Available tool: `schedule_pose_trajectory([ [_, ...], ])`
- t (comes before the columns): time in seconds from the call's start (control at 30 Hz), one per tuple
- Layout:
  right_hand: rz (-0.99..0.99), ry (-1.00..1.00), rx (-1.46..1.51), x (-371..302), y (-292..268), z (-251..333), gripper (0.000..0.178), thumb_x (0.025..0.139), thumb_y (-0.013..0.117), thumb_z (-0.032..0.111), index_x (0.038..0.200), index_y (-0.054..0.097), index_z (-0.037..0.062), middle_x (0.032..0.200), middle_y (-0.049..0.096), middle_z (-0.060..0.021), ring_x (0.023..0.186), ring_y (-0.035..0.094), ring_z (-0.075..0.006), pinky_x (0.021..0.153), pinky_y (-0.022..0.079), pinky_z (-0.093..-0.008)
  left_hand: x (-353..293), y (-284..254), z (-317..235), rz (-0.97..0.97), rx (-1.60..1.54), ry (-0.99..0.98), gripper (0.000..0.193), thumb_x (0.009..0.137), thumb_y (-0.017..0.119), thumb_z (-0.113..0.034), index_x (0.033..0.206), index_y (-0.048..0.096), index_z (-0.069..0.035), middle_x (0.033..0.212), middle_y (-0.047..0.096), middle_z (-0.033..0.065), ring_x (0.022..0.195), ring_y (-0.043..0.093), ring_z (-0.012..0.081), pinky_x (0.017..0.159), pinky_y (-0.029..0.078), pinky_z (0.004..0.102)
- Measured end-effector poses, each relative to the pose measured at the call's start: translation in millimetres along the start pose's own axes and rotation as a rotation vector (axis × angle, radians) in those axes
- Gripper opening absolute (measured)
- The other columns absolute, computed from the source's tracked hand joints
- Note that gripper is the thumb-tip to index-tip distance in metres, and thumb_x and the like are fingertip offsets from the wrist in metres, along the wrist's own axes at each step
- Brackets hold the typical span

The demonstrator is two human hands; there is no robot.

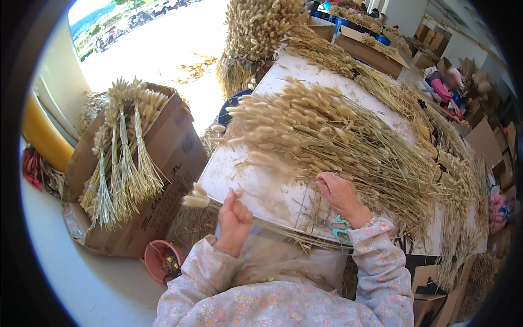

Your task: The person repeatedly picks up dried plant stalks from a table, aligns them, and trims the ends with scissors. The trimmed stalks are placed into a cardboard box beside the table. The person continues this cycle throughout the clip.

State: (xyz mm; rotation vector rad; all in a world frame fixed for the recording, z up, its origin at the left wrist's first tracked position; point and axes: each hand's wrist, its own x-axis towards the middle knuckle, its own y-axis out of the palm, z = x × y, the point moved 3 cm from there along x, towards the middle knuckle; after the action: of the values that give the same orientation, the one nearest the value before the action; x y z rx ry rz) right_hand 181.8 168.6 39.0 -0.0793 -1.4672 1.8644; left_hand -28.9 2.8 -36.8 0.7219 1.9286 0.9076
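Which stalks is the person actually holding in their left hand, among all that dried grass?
Start at the white table under the big heap of dried grass. At its near edge the left hand pinches a few thin stalks. Their fluffy heads stick out leftward past the table, apart from the heap.

A heap of dried grass stalks (pixel 338 136) lies across the surface (pixel 256 185), scissors (pixel 341 229) at its near edge. Left of the surface stands a cardboard box (pixel 163 163) with tied bundles (pixel 122 158) in it, a small bucket (pixel 163 260) just before it.
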Motion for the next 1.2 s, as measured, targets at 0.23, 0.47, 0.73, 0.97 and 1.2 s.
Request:
schedule_pose_trajectory([
  [0.23, 0.176, 0.031, -0.225, 7, -5, -9, 0.009, 0.088, 0.052, 0.015, 0.089, 0.056, 0.0070, 0.071, 0.062, -0.0153, 0.067, 0.061, -0.0364, 0.057, 0.046, -0.0454, -7, 16, -1, 0.021, 0.085, -0.004, 0.012, 0.094, 0.056, -0.021, 0.101, 0.057, -0.011, 0.047, 0.020, -0.0082, 0.040, 0.016, 0.0055, 0.040, 0.017, 0.0237],
  [0.47, 0.476, 0.043, 0.183, 0, -7, -18, 0.017, 0.088, 0.053, 0.020, 0.083, 0.057, 0.0049, 0.069, 0.060, -0.0176, 0.068, 0.059, -0.0387, 0.060, 0.046, -0.0458, -7, 16, -13, 0.033, 0.069, 0.060, 0.015, 0.091, 0.058, -0.019, 0.102, 0.056, -0.009, 0.049, 0.022, -0.0088, 0.041, 0.019, 0.0054, 0.041, 0.018, 0.0243],
  [0.73, 0.241, 0.082, 0.196, 15, -32, -1, 0.021, 0.093, 0.049, 0.018, 0.084, 0.060, 0.0027, 0.069, 0.060, -0.0163, 0.061, 0.057, -0.0332, 0.058, 0.046, -0.0387, -6, 27, -10, 0.099, 0.095, 0.048, 0.019, 0.091, 0.058, -0.019, 0.106, 0.056, -0.008, 0.050, 0.022, -0.0088, 0.041, 0.019, 0.0050, 0.041, 0.018, 0.0236],
  [0.97, 0.266, 0.208, -0.215, 15, -48, -27, 0.022, 0.091, 0.048, 0.021, 0.080, 0.059, 0.0051, 0.072, 0.059, -0.0195, 0.071, 0.058, -0.0381, 0.061, 0.045, -0.0441, -7, 42, -6, 0.114, 0.103, 0.035, 0.016, 0.093, 0.054, -0.015, 0.108, 0.056, -0.010, 0.048, 0.020, -0.0084, 0.039, 0.017, 0.0051, 0.039, 0.019, 0.0231],
  [1.2, 0.096, 0.259, -0.080, 12, -38, -39, 0.021, 0.089, 0.050, 0.019, 0.078, 0.059, 0.0047, 0.068, 0.059, -0.0193, 0.069, 0.059, -0.0393, 0.061, 0.045, -0.0464, -6, 43, -11, 0.106, 0.100, 0.056, 0.017, 0.092, 0.055, -0.014, 0.109, 0.056, -0.011, 0.048, 0.020, -0.0084, 0.039, 0.017, 0.0050, 0.040, 0.019, 0.0232],
])
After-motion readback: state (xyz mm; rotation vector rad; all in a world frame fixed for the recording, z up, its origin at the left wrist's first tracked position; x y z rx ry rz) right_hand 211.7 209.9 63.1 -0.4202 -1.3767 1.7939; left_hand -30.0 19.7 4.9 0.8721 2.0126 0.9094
